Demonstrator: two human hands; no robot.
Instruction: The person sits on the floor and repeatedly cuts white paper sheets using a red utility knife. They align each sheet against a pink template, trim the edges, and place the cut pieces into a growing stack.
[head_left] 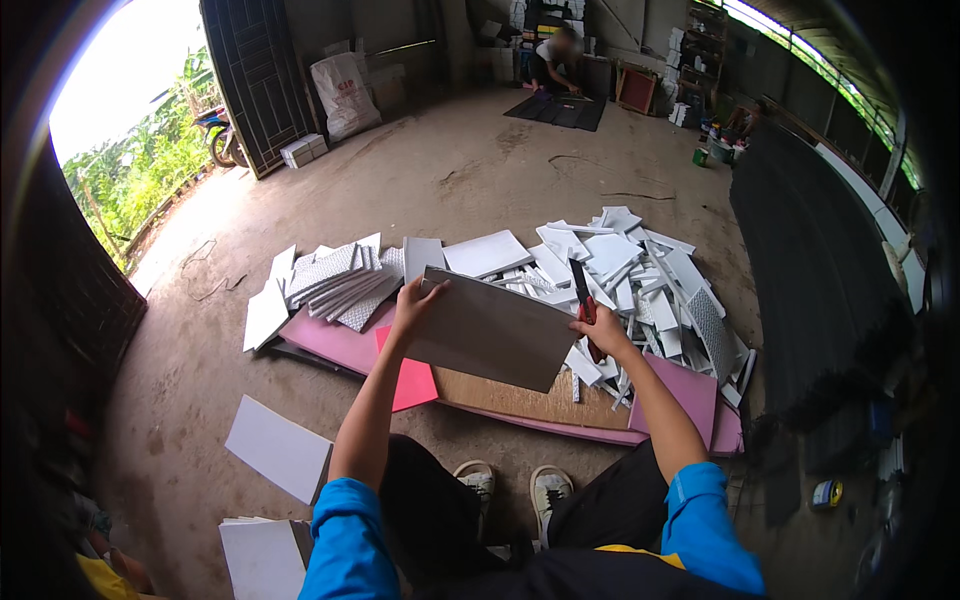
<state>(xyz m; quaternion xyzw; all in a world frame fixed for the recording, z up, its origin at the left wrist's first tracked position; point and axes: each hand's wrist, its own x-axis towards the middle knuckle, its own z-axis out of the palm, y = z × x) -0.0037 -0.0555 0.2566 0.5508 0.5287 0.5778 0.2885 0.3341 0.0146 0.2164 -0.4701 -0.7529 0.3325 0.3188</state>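
Note:
A grey rectangular board point(495, 332) is held up in front of me, slightly tilted, over a low work surface. My left hand point(412, 306) grips its upper left corner, fingers closed on the edge. At the right edge is my right hand point(604, 332), closed around a red utility knife point(584, 290) whose dark blade points up and away; its fingers also touch the board. Beneath lie a bare wooden panel point(520, 392), a bright pink sheet point(408, 384) and paler pink sheets point(675, 395). The board hides part of the surface.
White offcuts point(610, 255) are heaped at the right, with stacked textured white panels point(345, 280) at the left. Another white board point(280, 445) and a stack of boards point(262, 558) lie on the floor at lower left. A person point(556, 62) crouches over a dark sheet point(560, 108) far off.

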